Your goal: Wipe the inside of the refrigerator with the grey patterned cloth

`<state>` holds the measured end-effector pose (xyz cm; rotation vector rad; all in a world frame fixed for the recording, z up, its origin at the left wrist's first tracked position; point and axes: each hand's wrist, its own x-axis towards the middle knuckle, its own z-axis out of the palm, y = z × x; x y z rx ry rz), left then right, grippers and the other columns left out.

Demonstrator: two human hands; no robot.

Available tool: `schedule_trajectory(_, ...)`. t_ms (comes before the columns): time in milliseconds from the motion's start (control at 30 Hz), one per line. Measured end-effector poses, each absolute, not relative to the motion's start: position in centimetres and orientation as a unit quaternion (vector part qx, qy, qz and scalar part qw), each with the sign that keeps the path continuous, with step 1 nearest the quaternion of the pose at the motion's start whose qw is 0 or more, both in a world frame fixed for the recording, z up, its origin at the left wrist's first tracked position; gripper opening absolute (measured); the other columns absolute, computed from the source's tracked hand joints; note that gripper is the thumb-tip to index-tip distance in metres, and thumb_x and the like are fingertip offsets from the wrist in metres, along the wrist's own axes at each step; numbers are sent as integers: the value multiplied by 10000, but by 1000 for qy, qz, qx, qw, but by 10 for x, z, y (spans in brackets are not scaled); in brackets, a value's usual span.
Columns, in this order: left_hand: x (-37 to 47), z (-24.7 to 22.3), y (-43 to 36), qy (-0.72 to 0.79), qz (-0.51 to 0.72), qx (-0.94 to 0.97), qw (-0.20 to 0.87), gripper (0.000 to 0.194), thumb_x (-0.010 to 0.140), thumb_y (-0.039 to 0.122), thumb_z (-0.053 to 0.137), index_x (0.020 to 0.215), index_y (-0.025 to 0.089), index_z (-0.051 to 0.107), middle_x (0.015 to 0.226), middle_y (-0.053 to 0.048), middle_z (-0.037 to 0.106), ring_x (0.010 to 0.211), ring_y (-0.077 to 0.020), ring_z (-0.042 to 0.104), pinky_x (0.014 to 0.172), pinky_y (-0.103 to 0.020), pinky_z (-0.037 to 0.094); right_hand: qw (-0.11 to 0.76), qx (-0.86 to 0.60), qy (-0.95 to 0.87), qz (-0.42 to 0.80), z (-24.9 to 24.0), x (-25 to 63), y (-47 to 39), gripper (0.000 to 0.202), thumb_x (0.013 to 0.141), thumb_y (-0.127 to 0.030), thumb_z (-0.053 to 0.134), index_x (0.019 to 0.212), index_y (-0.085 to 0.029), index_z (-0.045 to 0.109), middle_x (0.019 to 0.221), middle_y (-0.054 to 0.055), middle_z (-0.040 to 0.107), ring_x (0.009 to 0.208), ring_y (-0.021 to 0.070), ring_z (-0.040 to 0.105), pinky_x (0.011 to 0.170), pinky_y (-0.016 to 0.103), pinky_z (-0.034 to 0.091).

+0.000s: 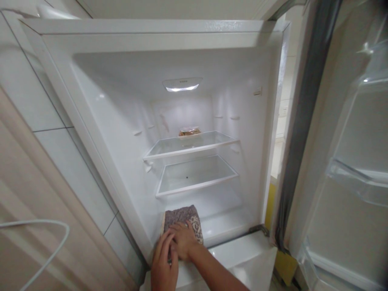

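A folded grey-brown patterned cloth point(183, 213) rests at the lower left of the open fridge point(209, 109). Over its front part lies my right hand point(182, 239), palm down with the fingers reaching left across the cloth. My left hand point(164, 258) is at the cloth's front left edge, its fingers pointing up and touching or overlapping the right hand's fingertips. Whether the left fingers grip the cloth is hidden.
Two glass shelves point(194, 144) are inside the fridge, the upper one bearing a small packaged item point(190, 131). The open door point(342, 161) with clear racks stands at the right. A white cable point(57, 252) hangs at lower left.
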<state>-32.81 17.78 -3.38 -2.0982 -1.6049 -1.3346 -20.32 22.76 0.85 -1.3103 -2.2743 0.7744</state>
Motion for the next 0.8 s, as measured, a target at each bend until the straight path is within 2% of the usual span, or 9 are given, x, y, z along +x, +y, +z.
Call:
schedule_trajectory(67,-328,-34,176,-543,-448,-704,95,352,928,296,432,1182,202,658,1240,-121,713,1145,-256,683,944,-459,610,222,-502,-791,270,8,-205,232,513,925,-380,376,1402,-241,505,1459,100,576,1394,279,464,1226,580,225)
schedule_trajectory(100,-328,-35,176,-542,-445,-706,96,347,927,290,436,1179,204,659,1239,-118,713,1144,-252,683,947,-456,609,226,-517,-784,259,7,-204,233,541,915,-386,397,1418,-208,486,1481,128,548,1401,298,452,1224,576,228)
schedule_trajectory(200,-325,-42,179,-538,-434,-715,103,333,922,282,457,1168,206,667,1231,-114,720,1131,-248,689,941,-450,611,206,-530,-791,227,0,-193,233,621,932,-466,361,1460,-147,438,1606,196,354,1498,372,289,1237,627,113)
schedule_trajectory(267,-324,-48,184,-534,-426,-720,119,337,917,273,463,1174,195,667,1221,-118,727,1114,-248,697,925,-447,616,191,-539,-794,205,-6,-181,231,638,955,-497,294,1484,-160,412,1638,191,283,1529,370,217,1242,630,57)
schedule_trajectory(433,-327,-63,200,-521,-376,-746,176,382,914,238,443,1229,202,656,1259,-121,717,1154,-258,679,953,-478,591,177,-625,-747,142,-21,-120,231,621,958,-480,284,1493,-189,408,1632,161,317,1527,345,242,1248,594,83)
schedule_trajectory(533,-332,-71,210,-531,-326,-751,219,402,927,262,449,1283,226,632,1327,-122,685,1219,-285,645,987,-533,554,150,-686,-705,103,-25,-67,228,605,950,-428,293,1500,-201,403,1638,136,316,1530,332,246,1249,578,92)
schedule_trajectory(633,-337,-78,219,-536,-281,-758,244,411,924,320,485,1299,232,629,1350,-130,669,1237,-292,631,1005,-510,535,122,-732,-665,82,-26,-29,222,617,940,-385,280,1512,-179,382,1636,161,308,1533,326,244,1242,574,116)
schedule_trajectory(800,-342,-86,227,-501,-258,-772,295,467,894,364,534,1340,236,595,1350,-122,671,1232,-277,634,980,-435,549,89,-746,-654,87,-29,-27,226,772,876,-621,368,1514,-186,378,1627,222,292,1527,395,226,1213,637,120)
